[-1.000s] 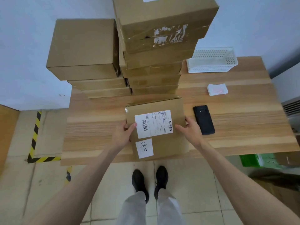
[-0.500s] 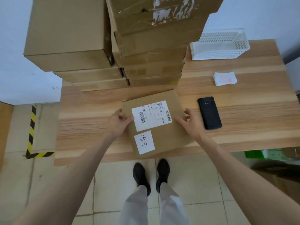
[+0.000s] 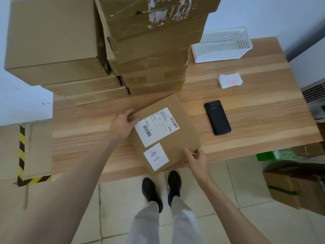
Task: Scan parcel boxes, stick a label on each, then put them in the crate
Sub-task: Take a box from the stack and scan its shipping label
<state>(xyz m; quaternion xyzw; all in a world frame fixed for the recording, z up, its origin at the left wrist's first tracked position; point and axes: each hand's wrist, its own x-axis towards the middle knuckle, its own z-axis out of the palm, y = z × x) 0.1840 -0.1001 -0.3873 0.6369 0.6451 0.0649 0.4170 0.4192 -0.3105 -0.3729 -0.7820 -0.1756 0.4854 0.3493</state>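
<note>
A flat brown parcel box (image 3: 182,143) lies skewed at the front edge of the wooden table (image 3: 255,124), one corner past the edge. It carries a white barcode label (image 3: 157,126) and a smaller white sticker (image 3: 156,156) with handwriting. My left hand (image 3: 122,125) grips the box's far left corner. My right hand (image 3: 197,160) pinches its near right corner. A black handheld scanner (image 3: 217,117) lies on the table to the right of the box. A stack of white labels (image 3: 230,81) sits further back.
Two tall piles of brown boxes (image 3: 149,50) fill the back left of the table. A white perforated basket (image 3: 222,44) stands at the back right. On the floor to the right are cardboard boxes (image 3: 295,187) and something green (image 3: 277,154).
The box has turned counter-clockwise on the table. My left hand slid up to its far left corner and my right hand dropped to the near right corner. The camera moved closer.
</note>
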